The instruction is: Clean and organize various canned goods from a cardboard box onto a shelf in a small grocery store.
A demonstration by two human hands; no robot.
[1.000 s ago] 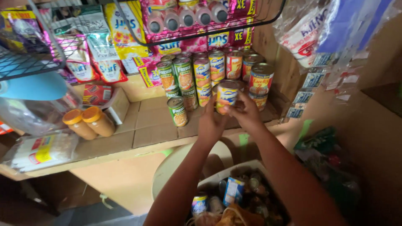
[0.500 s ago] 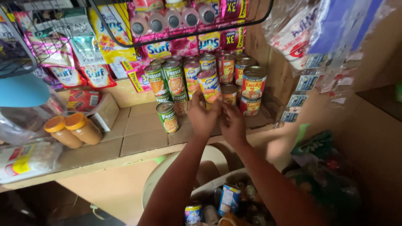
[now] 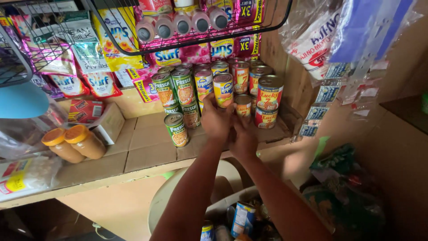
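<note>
Two hands at a stack of tins on a cardboard-lined shelf.

The left hand (image 3: 217,119) is cupped around the yellow-labelled can (image 3: 223,90) in the middle of the stack, fingers curled on its lower part. The right hand (image 3: 244,138) lies just beside and under the left, fingers bent, near the small can (image 3: 243,105); it seems to hold nothing, though its palm is hidden. Green-labelled cans (image 3: 179,130) stand to the left, red-and-yellow cans (image 3: 269,93) to the right. Two orange-lidded jars (image 3: 73,143) sit well apart on the shelf (image 3: 142,151).
</note>
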